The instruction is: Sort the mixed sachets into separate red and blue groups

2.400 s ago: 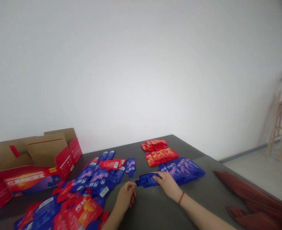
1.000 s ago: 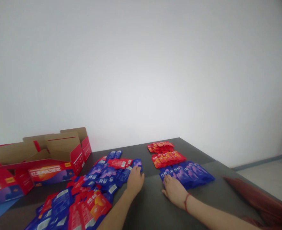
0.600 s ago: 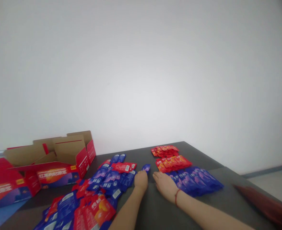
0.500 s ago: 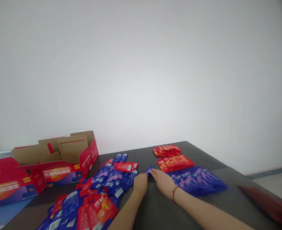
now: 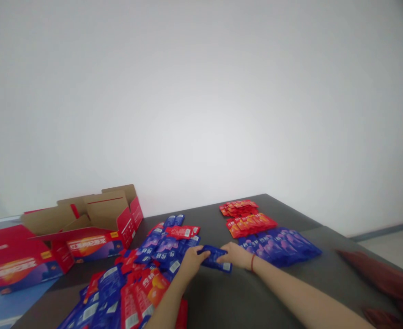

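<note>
Both hands meet over the dark table [image 5: 242, 297] and pinch one blue packet [image 5: 215, 257] between them. My left hand [image 5: 192, 260] grips its left end, fingers curled. My right hand [image 5: 235, 256], with a red string on the wrist, grips its right end. To the left lies a loose heap of blue and red packets [image 5: 143, 269]. To the right sits a tidy row of blue packets [image 5: 280, 244], with two rows of red packets [image 5: 249, 223] behind it.
An open red and brown cardboard box [image 5: 95, 224] and a closed red box [image 5: 13, 262] stand at the left. A dark red cloth [image 5: 379, 278] lies on the table's right side. A white wall rises behind the table.
The left hand reached into the heap and drew out a blue packet; the right hand left the blue row and joined it. The packet is now held between both hands.
</note>
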`<action>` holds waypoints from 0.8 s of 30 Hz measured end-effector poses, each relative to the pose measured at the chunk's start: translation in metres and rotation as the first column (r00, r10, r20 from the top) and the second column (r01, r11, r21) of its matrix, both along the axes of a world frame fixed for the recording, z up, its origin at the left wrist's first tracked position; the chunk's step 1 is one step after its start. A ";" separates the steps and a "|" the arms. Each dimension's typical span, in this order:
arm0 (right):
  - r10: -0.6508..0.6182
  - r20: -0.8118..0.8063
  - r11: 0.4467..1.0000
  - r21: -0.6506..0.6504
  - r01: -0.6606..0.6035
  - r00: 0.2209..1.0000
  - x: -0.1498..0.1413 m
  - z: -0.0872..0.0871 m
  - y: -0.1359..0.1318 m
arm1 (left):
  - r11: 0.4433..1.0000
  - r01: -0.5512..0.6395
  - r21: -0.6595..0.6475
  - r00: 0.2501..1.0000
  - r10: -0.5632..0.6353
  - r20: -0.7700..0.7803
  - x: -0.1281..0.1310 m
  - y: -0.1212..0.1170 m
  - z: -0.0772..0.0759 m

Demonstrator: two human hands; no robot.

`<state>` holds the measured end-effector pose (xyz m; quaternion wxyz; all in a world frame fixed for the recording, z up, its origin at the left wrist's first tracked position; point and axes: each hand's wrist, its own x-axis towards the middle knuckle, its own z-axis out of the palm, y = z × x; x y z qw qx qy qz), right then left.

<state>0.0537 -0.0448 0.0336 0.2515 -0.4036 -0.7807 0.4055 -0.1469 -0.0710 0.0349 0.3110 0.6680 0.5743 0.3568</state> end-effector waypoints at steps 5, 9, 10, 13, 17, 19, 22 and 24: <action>-0.109 -0.270 0.973 -0.224 0.048 0.957 -0.003 -0.011 -0.020 | 0.995 -0.035 -0.092 0.986 0.049 0.161 0.007 -0.003 -0.014; -0.223 -0.360 0.932 -0.351 0.089 0.906 -0.008 -0.022 -0.032 | 0.995 0.007 -0.101 0.978 0.014 0.208 0.005 -0.004 -0.019; -0.241 -0.358 0.927 -0.361 0.104 0.902 -0.007 -0.023 -0.034 | 0.995 0.015 -0.099 0.977 0.007 0.212 0.003 -0.003 -0.020; -0.265 -0.345 0.928 -0.345 0.141 0.901 0.005 -0.016 -0.038 | 0.995 0.002 -0.095 0.978 0.018 0.209 -0.003 0.002 -0.024; -0.276 -0.233 0.961 -0.048 0.273 0.933 0.047 0.010 -0.040 | 0.993 -0.049 -0.110 0.979 0.070 0.193 -0.006 0.005 -0.029; -0.294 -0.128 0.909 0.269 0.319 0.947 0.072 0.020 -0.038 | 0.991 -0.058 -0.119 0.979 0.080 0.186 -0.003 0.004 -0.030; -0.396 0.145 0.714 0.670 0.205 0.906 0.101 0.018 -0.029 | 0.991 -0.045 -0.130 0.983 0.067 0.170 0.004 -0.001 -0.028; -0.462 0.294 0.644 0.760 0.088 0.837 0.113 0.005 -0.023 | 0.992 -0.032 -0.122 0.990 0.048 0.130 0.009 -0.004 -0.026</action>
